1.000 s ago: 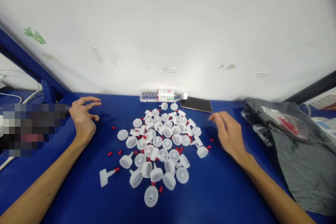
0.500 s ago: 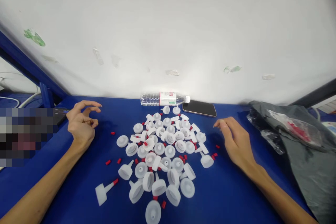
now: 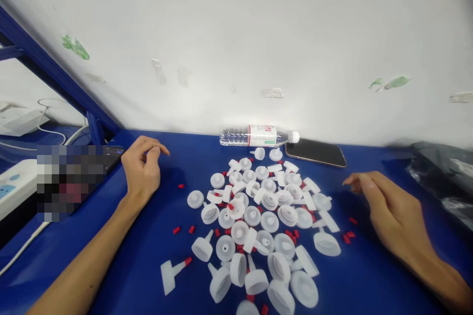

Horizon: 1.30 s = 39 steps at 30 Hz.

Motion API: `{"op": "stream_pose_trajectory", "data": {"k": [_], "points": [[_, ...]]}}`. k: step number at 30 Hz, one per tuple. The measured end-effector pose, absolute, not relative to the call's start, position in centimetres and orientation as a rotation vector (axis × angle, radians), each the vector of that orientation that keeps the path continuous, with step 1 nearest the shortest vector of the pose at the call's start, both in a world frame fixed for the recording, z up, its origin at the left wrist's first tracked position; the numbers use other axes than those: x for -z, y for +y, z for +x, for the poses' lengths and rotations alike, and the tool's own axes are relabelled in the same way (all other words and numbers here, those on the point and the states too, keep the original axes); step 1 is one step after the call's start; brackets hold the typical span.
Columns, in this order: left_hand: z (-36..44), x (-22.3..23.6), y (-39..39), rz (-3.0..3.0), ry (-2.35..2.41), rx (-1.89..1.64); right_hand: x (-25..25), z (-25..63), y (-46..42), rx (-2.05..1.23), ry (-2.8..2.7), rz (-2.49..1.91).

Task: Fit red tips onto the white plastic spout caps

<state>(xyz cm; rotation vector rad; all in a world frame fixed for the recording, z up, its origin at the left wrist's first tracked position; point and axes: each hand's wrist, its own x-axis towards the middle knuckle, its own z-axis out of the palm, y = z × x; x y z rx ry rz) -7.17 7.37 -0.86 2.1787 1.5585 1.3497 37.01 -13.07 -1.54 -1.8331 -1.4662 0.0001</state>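
A heap of several white plastic caps (image 3: pixel 258 221) lies on the blue table (image 3: pixel 148 266), with small red plugs (image 3: pixel 183 230) scattered among and beside them. One white piece with a red tip (image 3: pixel 172 273) lies apart at the near left. My left hand (image 3: pixel 142 170) rests on the table left of the heap, fingers curled with the tips together; I see nothing in them. My right hand (image 3: pixel 388 214) hovers low to the right of the heap, fingers loosely bent and apart, holding nothing.
A clear water bottle (image 3: pixel 256 136) lies on its side against the white wall, beside a dark phone (image 3: pixel 316 152). A grey plastic bag (image 3: pixel 443 172) sits at far right. A power strip (image 3: pixel 16 192) and cables are at far left, beyond a blue frame post.
The view has swung left, so everything sits further right in frame. My left fingers have curled in from spread to closed. My right hand has stayed beside the heap.
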Motion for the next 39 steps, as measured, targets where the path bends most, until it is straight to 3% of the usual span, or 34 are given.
{"op": "stream_pose_trajectory", "data": {"k": [8,21,27,33,39], "points": [[-5.5,0.5,7.0,2.269,1.420,-1.460,2.0,38.7,-11.6,0.289,-1.644,-1.836],[-5.2,-0.7,7.2,2.223,1.568,-1.477,2.3,39.5,-12.5,0.250,-1.761,-1.726],[-5.2,-4.9,-4.8,2.297,1.556,-1.468,2.2,38.7,-12.6,0.193,-1.737,-1.704],[-5.4,-0.5,-14.3,2.515,1.622,-0.922,2.0,38.3,-12.8,0.124,-1.698,-1.737],[-5.5,1.9,-13.7,2.540,1.584,-0.937,1.5,37.6,-12.8,0.021,-1.702,-1.722]]}}
